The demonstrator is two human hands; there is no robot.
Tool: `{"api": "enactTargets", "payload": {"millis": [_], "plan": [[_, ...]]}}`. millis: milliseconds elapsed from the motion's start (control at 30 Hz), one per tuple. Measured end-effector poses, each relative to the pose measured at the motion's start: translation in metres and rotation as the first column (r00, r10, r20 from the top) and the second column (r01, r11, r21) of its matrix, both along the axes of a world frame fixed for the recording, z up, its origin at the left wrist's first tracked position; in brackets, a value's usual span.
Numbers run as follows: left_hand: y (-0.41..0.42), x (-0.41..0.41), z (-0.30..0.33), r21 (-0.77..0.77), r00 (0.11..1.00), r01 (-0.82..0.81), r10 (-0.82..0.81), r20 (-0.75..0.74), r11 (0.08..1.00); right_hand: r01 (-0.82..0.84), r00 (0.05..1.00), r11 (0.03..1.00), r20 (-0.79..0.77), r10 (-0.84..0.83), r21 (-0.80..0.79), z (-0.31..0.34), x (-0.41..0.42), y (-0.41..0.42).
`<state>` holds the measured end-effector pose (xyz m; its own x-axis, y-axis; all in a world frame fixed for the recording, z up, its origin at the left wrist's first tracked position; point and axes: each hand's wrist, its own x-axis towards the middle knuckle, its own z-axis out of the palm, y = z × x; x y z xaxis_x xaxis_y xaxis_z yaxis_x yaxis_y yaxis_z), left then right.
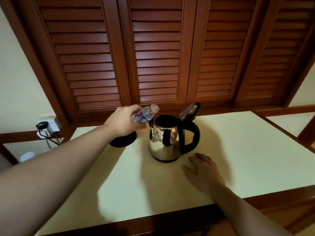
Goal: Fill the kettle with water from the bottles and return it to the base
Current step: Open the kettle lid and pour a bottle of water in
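Plastic bottle (pixel 145 114) in left hand (pixel 123 122) lies tilted, mouth toward kettle (pixel 164 142).

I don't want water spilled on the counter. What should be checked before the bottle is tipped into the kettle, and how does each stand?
1. Kettle lid open: ok.
2. Kettle upright on the counter, off the base: ok.
3. Bottle held in the left hand: ok.
4. Bottle cap off: cannot tell.
5. Bottle mouth over the kettle opening: not ok, it is beside the rim.
6. Right hand steadying the kettle: not ok, it lies flat on the counter.
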<state>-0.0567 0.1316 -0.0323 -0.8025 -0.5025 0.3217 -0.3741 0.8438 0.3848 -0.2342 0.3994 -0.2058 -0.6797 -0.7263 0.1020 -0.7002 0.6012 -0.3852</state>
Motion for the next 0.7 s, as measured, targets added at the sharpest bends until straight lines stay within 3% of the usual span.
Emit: {"api": "enactTargets", "payload": {"millis": [133, 333, 700], "plan": [[-0.016, -0.008, 0.018, -0.22, 0.983, 0.049, -0.008, 0.183, 0.974, -0.007, 1.0, 1.0, 0.01, 0.007, -0.007, 0.001, 0.0, 0.001], [-0.023, -0.011, 0.046, -0.401, 0.954, 0.1, 0.026, 0.298, 0.911, -0.017, 1.0, 1.0, 0.0, 0.017, -0.014, -0.002, -0.002, 0.002], [-0.023, -0.011, 0.08, -0.518, 0.923, 0.185, 0.033, 0.384, 0.835, -0.004, 1.0, 0.999, 0.006, 0.005, -0.04, -0.002, -0.002, 0.003]]}}
